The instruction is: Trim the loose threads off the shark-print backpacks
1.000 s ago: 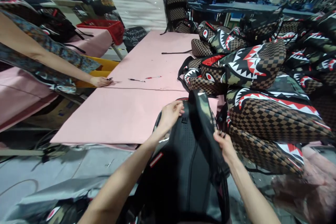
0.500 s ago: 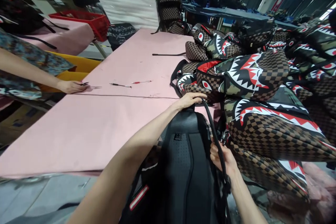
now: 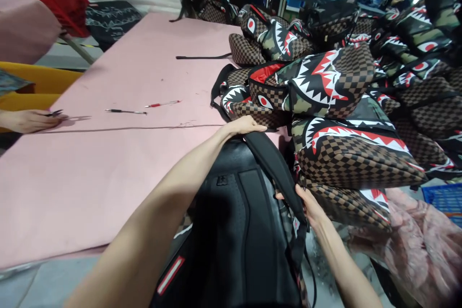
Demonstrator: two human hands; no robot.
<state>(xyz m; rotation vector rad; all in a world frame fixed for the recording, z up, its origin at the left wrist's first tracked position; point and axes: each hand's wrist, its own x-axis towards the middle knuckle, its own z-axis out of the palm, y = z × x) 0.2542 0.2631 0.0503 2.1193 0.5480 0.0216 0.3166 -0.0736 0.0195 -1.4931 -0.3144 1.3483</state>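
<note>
A black backpack [image 3: 231,221] lies with its padded back panel facing up at the edge of the pink table [image 3: 119,168]. At the top of the pack, my left hand [image 3: 245,126] is closed over the upper end of a black shoulder strap [image 3: 276,163]. Further down on the right side, my right hand [image 3: 306,202] grips the same strap, thumb on top and a fingertip showing beneath it. The strap's lower end hangs along the pack's right side.
Checkered backpacks with shark-mouth prints [image 3: 332,82] are piled at the right. A black pen [image 3: 126,111] and a red pen [image 3: 162,104] lie on the table. Another person's hand [image 3: 32,120] holds a small dark tool at the left edge. A blue crate [image 3: 443,202] stands far right.
The view has shifted right and down. The strap has turned from edge-on to its broad padded face. My right hand now pinches it from its outer edge.
</note>
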